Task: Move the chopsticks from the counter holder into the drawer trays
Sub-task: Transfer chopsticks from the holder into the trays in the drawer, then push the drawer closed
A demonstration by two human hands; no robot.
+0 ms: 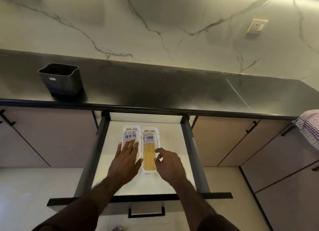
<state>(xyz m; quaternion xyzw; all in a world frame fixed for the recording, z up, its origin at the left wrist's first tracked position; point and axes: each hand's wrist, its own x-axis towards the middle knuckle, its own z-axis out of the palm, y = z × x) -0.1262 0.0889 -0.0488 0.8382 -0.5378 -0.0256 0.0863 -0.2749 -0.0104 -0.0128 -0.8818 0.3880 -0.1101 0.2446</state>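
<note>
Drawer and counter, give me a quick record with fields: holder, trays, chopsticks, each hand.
holder: dark holder on the counter, no chopsticks showing above its rim
drawer: drawer pulled open
trays: left tray and right tray side by side
chopsticks: chopsticks lie flat in both trays
left hand: left hand flat over the left tray, fingers straight
right hand: right hand beside the right tray, fingers loosely curled, holding nothing

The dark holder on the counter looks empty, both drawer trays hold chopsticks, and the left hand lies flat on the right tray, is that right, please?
Not quite: the head view shows the left hand flat on the left tray, not the right tray. The rest holds.
</note>
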